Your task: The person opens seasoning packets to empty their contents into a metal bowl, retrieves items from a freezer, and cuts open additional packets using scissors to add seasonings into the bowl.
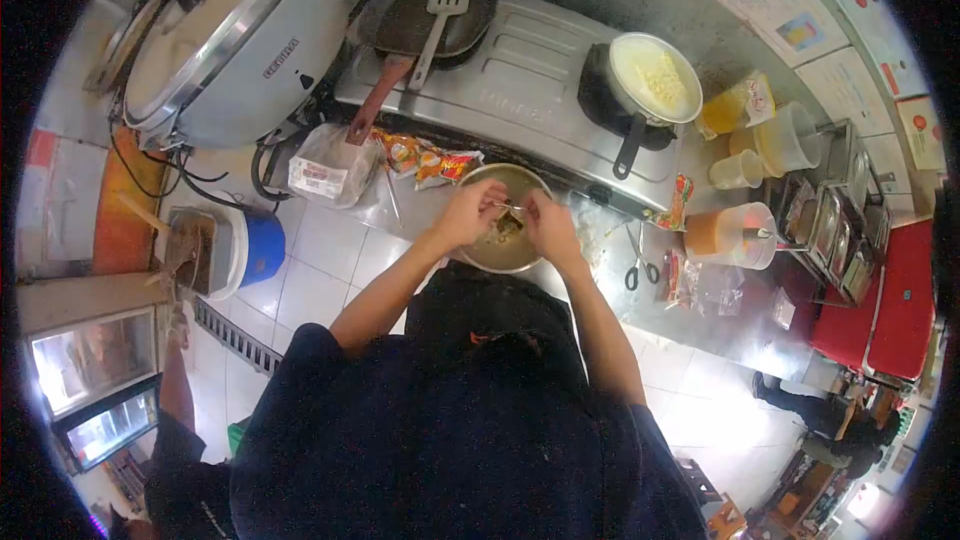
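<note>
My left hand (474, 213) and my right hand (549, 224) meet over a round metal bowl (485, 258) at the counter's front edge. The fingers of both are pinched together around a small, thin thing with a pale, shiny edge, too small to name. Below them, some dark bits lie at the bottom of the bowl. Behind my left hand are orange snack-like packets (425, 158). To the right of my right hand lies a pair of scissors (638, 265) with dark handles.
A pot of pale liquid and noodles (655, 78) sits on the stove (545, 60); a frying pan with a slotted spatula (437, 30) is at left. A large rice cooker (260, 50) stands far left, plastic jugs (730, 236) at right. Other people are at both sides.
</note>
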Demonstrator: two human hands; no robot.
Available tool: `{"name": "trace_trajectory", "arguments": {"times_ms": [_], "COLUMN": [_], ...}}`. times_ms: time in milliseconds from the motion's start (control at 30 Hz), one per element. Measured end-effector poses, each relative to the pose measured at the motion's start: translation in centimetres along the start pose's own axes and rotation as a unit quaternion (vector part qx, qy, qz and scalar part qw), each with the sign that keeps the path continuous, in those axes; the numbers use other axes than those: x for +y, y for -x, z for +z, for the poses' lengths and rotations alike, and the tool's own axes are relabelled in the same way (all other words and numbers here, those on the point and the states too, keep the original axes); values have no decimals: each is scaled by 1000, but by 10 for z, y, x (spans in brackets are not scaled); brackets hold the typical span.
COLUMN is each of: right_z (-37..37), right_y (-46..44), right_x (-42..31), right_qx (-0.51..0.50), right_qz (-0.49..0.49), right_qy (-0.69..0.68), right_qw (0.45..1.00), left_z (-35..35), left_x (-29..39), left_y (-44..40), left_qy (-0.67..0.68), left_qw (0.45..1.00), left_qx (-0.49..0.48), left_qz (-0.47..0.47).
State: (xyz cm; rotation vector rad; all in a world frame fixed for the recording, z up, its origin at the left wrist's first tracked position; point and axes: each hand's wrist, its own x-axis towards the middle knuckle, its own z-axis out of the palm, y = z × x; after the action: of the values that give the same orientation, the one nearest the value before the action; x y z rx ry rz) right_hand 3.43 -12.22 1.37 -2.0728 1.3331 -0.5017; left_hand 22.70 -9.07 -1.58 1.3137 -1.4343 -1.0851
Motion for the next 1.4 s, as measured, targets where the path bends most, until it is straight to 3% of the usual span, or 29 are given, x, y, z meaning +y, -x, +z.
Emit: {"name": "trace_trajectory", "arguments": {"times_ms": [67, 100, 200, 333, 367, 400, 533, 600, 633, 700, 733, 833, 867, 900, 967, 1067, 1167, 1267, 1400], "right_z": [-10, -7, 14, 17, 15, 19, 23, 15, 14, 24, 17, 9, -4, -2, 5, 9, 2, 13, 27], "right_y": [-1, -1, -4, -1, -4, -7, -5, -4, -3, -5, -6, -2, -6, -6, -8, -15, -14, -14, -16], "right_x": [-10, -9, 7, 8, 1, -1, -9, -17, -10, -1, -4, -7, -19, -17, -11, -12, -21, -10, -2], "right_qx": [-30, -30, 38, 16, -2, -35, 14, 5, 5, -35, -69, -3, -63, -58, -17, -17, -74, -63, -10], "right_qz": [15, 14, -57, -58, -81, -43, -89, -81, -74, -18, -52, -7, 9, 10, -91, -86, -1, -22, -73], "right_qy": [-108, -107, -23, 9, 43, 72, 41, -6, -1, 128, 213, 101, 89, 92, 88, 108, 155, 149, 93], "right_qw": [994, 994, 997, 998, 996, 996, 995, 997, 997, 991, 973, 995, 994, 994, 992, 990, 985, 987, 993], "left_z": [-6, -8, -9, -3, -3, -5, -10, -4, -4, -13, -18, -24, -22, -19, -16, -16, -22, -25, -15], "left_x": [17, 25, 30, 9, 10, 11, 33, 15, 17, 22, 24, 23, 24, 25, 25, 17, 14, 18, 0], "left_y": [-3, -2, -1, 6, 5, 3, 3, 1, -1, -2, -3, -3, -3, -2, -5, -8, -10, -5, -3], "left_qy": [-33, -65, -85, -44, -112, -179, -175, -233, -226, -167, -252, -252, -252, -225, -196, -242, -248, -206, -226], "left_qw": [999, 994, 990, 999, 994, 984, 984, 969, 970, 983, 962, 962, 962, 970, 977, 964, 967, 975, 969], "left_qx": [-14, -28, -28, -2, -7, -13, -17, -25, -29, -80, -104, -100, -103, -77, -52, -51, -56, -78, -35], "left_qz": [-42, -87, -110, -16, -3, 6, -11, 78, 80, 5, 10, 15, 18, 41, 67, 95, 37, -39, 94]}}
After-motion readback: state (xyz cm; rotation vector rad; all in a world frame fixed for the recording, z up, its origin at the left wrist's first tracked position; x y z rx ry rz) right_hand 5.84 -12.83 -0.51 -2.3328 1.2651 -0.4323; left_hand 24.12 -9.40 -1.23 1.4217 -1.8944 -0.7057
